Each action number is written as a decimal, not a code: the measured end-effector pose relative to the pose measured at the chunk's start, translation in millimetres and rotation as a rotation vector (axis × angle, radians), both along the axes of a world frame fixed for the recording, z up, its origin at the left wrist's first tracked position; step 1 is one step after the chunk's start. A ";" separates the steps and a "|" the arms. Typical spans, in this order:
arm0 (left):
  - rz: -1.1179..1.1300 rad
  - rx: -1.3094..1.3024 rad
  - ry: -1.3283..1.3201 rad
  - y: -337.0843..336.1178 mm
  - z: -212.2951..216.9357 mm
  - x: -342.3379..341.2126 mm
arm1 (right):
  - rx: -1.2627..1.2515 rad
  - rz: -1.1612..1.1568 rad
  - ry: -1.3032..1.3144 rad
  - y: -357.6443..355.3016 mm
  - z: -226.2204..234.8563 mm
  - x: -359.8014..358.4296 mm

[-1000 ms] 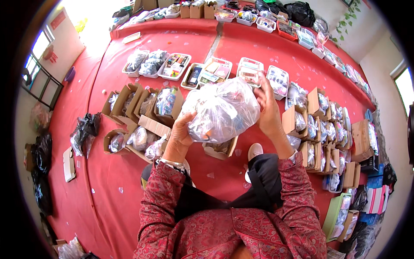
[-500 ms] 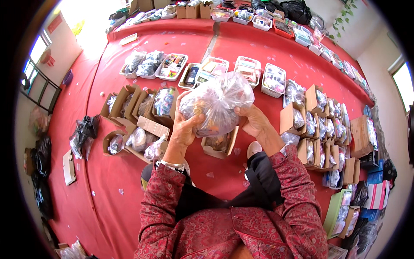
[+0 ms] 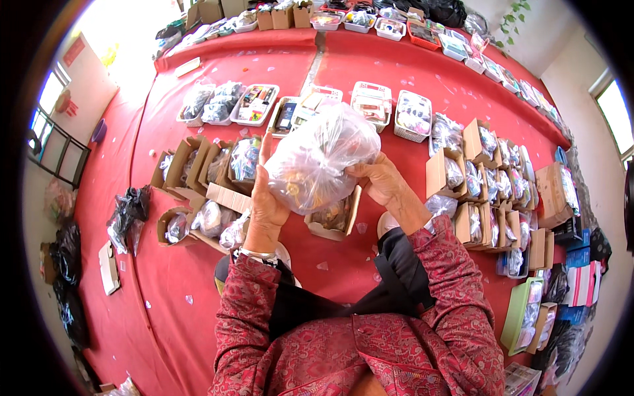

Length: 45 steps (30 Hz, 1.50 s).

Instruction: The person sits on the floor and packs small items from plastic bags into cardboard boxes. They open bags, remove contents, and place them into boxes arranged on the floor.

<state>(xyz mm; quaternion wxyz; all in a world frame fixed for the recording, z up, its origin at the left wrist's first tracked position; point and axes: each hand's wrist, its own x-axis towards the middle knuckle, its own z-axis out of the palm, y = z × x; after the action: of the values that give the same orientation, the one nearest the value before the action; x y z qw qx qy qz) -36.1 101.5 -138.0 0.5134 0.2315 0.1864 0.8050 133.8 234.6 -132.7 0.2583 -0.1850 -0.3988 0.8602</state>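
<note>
Plastic bag: a clear, crinkled plastic bag [image 3: 323, 162] bulging with small goods, some of them golden, sits near the centre of the view, raised between both hands above an open cardboard box [image 3: 333, 218].
Left hand: the left hand [image 3: 269, 201] is at 9 o'clock of the bag, palm pressed flat on its side, fingers [image 3: 265, 150] stretched straight toward 12 o'clock; it props the bag rather than closing round it.
Right hand: the right hand [image 3: 383, 181] is at 3 o'clock of the bag, fingers curled in against the plastic, grasping the bag's side.
Box below: the cardboard box lies at 6 o'clock of the bag on the red cloth [image 3: 165, 297], with more bagged goods inside it; whether the bag touches the box I cannot tell.
Sleeves: both forearms come in from 6 o'clock in red patterned sleeves [image 3: 456, 290]; a bracelet [image 3: 256, 253] circles the left wrist.
Left neighbours: at 9 o'clock of the bag, a cluster of open cardboard boxes [image 3: 198, 165] holds more clear bags.
Far row: at 12 o'clock, white plastic trays [image 3: 370, 102] of small goods stand in a row.
Right neighbours: at 3 o'clock, many small cartons [image 3: 475, 171] with bagged goods stand close together.
Floor edge: at 9 o'clock, well apart, black bags [image 3: 129, 211] lie on the cloth.
</note>
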 end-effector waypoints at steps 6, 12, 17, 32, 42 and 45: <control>-0.176 -0.165 0.042 -4.1 -24.2 -20.4 | 0.012 -0.009 -0.039 5.7 4.7 4.7; -0.490 0.111 -0.109 -5.2 3.6 -2.3 | 0.001 -0.055 -0.001 18.9 5.8 11.5; -0.447 -0.291 -0.277 4.2 -42.0 4.2 | 0.162 -0.028 -0.177 0.2 2.0 -7.2; -0.271 -0.312 -0.266 8.9 -44.9 15.3 | 1.466 -0.328 -0.629 -37.6 38.7 -20.1; -0.302 -0.173 -0.313 6.3 -46.3 15.3 | 1.707 -0.349 -0.760 -60.0 30.5 -36.5; -0.318 -0.157 -0.305 8.6 -53.4 12.4 | 1.513 -0.185 -0.602 -49.9 27.2 -38.1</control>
<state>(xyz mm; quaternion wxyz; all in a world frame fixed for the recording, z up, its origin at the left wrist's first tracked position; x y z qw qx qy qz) -23.6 110.2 -191.4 0.6724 0.0929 0.1299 0.7227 95.7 184.7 -105.6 0.2648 -0.2160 -0.9067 0.2474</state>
